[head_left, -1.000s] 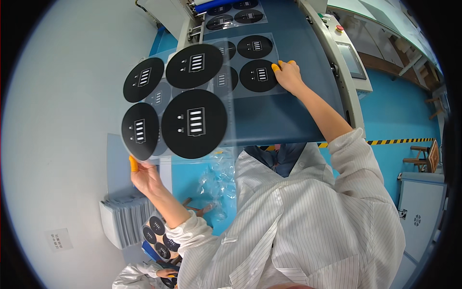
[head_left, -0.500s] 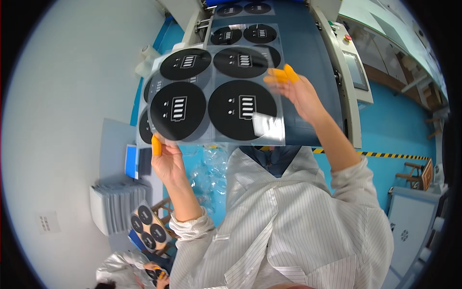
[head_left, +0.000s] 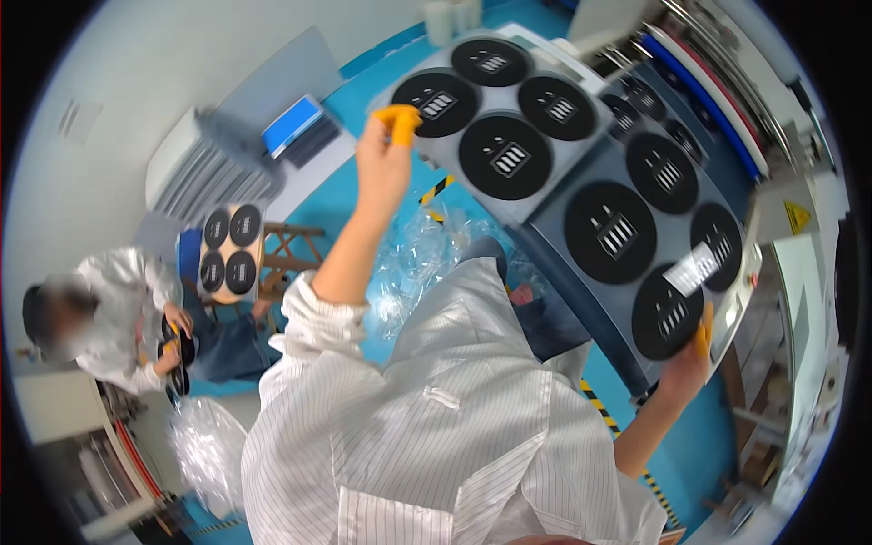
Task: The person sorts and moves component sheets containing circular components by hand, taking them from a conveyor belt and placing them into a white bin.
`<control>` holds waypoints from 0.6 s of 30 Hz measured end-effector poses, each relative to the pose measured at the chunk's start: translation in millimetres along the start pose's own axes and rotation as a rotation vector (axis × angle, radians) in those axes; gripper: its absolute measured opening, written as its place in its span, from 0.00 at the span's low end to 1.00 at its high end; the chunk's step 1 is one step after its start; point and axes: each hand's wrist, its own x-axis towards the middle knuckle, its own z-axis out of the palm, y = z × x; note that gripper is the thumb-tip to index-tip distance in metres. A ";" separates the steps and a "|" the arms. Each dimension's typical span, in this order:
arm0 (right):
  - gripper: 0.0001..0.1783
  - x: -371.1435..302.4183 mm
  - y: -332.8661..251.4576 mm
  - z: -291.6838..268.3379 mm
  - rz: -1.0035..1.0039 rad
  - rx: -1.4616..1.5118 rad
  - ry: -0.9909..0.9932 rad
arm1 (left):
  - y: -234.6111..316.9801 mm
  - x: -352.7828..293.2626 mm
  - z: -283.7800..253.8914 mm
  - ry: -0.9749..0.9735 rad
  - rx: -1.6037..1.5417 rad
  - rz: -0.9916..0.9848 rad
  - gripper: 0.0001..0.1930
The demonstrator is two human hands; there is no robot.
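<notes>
A blue floor [head_left: 359, 195] was seen below, marked with yellow-and-black striped tape [head_left: 436, 191] and strewn with clear plastic film [head_left: 422, 259]. A pale wall [head_left: 136, 64] was seen at the upper left, and a small wooden stool [head_left: 286, 250] stood near a seated co-worker [head_left: 118, 318] in a white coat.

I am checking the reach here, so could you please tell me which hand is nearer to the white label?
Right. The right hand grips the tray edge just below the white label; the left hand holds the far end.
</notes>
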 end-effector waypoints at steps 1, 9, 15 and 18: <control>0.24 -5.8 -2.5 -7.3 0.025 -0.005 -0.028 | -21.3 15.9 -14.2 0.123 0.065 0.021 0.09; 0.24 -19.3 0.2 -31.1 0.105 0.039 -0.025 | -62.0 50.6 -53.3 0.042 0.621 -0.034 0.12; 0.23 -19.5 20.1 -17.9 0.130 -0.106 -0.029 | -63.0 68.7 -57.9 0.043 0.529 0.011 0.11; 0.23 -19.0 29.5 -24.0 0.163 -0.087 0.091 | -48.2 75.0 -45.9 -0.003 -0.036 -0.208 0.11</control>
